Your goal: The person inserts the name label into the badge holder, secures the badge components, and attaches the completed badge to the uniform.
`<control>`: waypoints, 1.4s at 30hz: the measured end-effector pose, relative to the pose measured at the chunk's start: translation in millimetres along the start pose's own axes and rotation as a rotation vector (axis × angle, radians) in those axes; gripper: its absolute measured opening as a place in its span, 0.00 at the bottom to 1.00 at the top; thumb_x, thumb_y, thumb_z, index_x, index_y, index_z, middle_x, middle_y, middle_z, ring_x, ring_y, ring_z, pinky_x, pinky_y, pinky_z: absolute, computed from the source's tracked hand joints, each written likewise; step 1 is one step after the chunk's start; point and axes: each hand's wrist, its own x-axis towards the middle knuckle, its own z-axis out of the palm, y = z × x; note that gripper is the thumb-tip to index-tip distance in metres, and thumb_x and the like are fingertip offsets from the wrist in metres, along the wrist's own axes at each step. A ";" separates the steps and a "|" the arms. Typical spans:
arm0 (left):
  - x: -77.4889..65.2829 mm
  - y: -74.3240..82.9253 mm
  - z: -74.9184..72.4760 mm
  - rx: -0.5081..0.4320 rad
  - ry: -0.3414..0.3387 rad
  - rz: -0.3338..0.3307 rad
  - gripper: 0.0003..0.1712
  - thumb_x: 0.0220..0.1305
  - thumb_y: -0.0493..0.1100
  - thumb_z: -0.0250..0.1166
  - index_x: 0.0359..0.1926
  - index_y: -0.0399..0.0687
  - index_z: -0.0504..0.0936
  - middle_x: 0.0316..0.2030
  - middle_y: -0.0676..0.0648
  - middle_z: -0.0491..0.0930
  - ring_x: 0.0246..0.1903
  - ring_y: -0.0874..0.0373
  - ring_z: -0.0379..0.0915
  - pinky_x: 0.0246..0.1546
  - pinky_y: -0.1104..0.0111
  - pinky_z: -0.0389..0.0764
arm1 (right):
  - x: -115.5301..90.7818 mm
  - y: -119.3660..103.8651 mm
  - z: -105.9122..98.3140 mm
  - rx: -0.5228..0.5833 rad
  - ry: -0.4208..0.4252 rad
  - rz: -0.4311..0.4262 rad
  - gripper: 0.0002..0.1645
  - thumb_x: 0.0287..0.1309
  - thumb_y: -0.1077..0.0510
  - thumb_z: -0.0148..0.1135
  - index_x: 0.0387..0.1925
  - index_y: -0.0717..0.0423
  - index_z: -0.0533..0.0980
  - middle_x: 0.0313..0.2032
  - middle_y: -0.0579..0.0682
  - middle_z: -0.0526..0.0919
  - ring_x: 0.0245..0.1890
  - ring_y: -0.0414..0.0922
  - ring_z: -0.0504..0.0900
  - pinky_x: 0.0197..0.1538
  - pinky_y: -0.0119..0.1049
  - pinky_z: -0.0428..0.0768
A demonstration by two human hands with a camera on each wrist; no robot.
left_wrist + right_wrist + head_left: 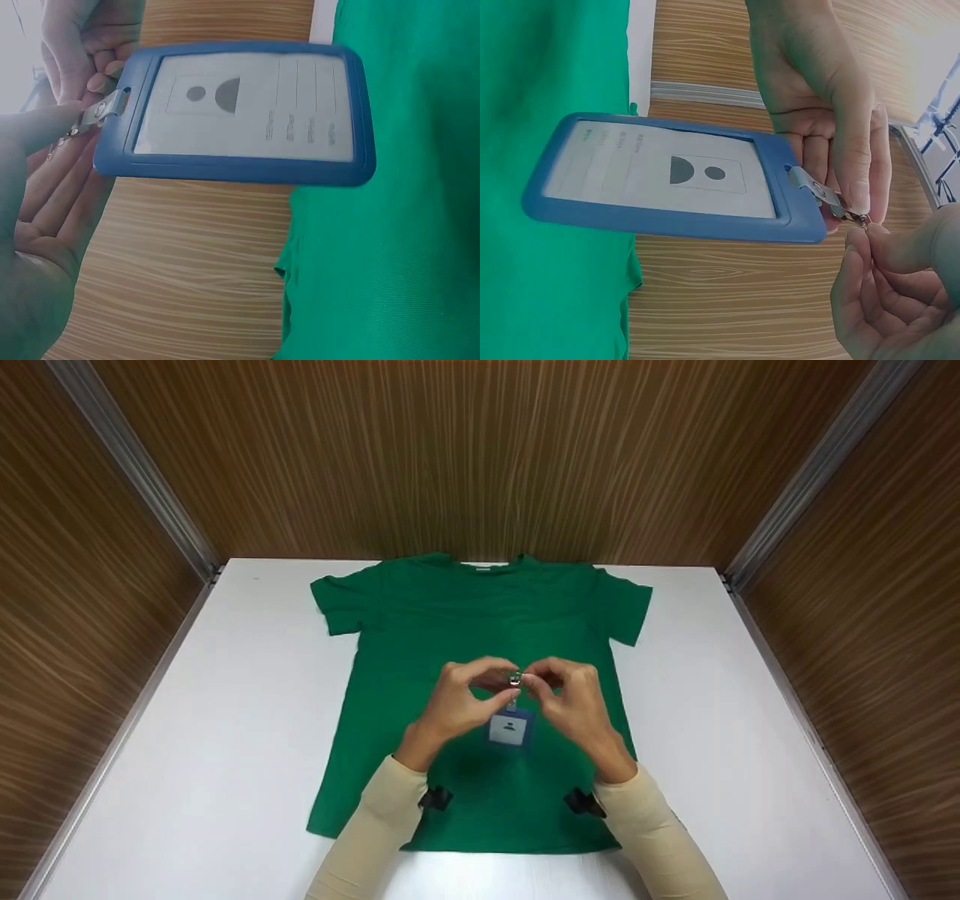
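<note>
A blue-framed ID badge holder (508,728) hangs above a green T-shirt (480,622), its printed card (247,105) showing a simple figure. A short strap (810,184) joins the holder to a small metal clip (514,679). My left hand (466,701) pinches the clip between thumb and fingertips. From the other side, my right hand (574,701) pinches the clip's end with thumb and index finger. The fingertips partly hide the clip. In the wrist views the holder hangs free, with no hand on its frame.
The T-shirt lies spread flat on a white table (247,697), its collar toward the back. Wood-grain panels (480,457) rise behind and at both sides, with metal rails (142,472) at the corners. Black wrist straps (435,798) show at the sleeves.
</note>
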 end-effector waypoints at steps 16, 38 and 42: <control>0.1 -0.7 5.6 0.006 0.086 0.134 0.13 0.61 0.34 0.74 0.48 0.38 0.89 0.40 0.39 0.91 0.33 0.55 0.90 0.38 0.71 0.88 | 0.6 -1.6 -0.5 0.006 0.024 -0.002 0.06 0.66 0.66 0.66 0.31 0.63 0.84 0.26 0.55 0.88 0.22 0.43 0.86 0.30 0.34 0.86; -1.2 1.0 5.9 -0.029 0.131 0.069 0.09 0.62 0.31 0.73 0.44 0.35 0.91 0.38 0.38 0.91 0.33 0.51 0.90 0.34 0.70 0.88 | -0.4 -1.3 2.8 -0.017 -0.023 0.004 0.07 0.67 0.71 0.61 0.35 0.67 0.84 0.29 0.57 0.88 0.24 0.44 0.86 0.32 0.30 0.86; -1.7 1.5 5.2 -0.023 0.128 0.064 0.08 0.62 0.32 0.73 0.43 0.36 0.91 0.37 0.38 0.91 0.33 0.51 0.90 0.35 0.70 0.88 | -1.3 -3.0 4.1 -0.029 -0.006 0.000 0.07 0.67 0.71 0.61 0.34 0.67 0.84 0.28 0.57 0.88 0.24 0.44 0.86 0.31 0.31 0.85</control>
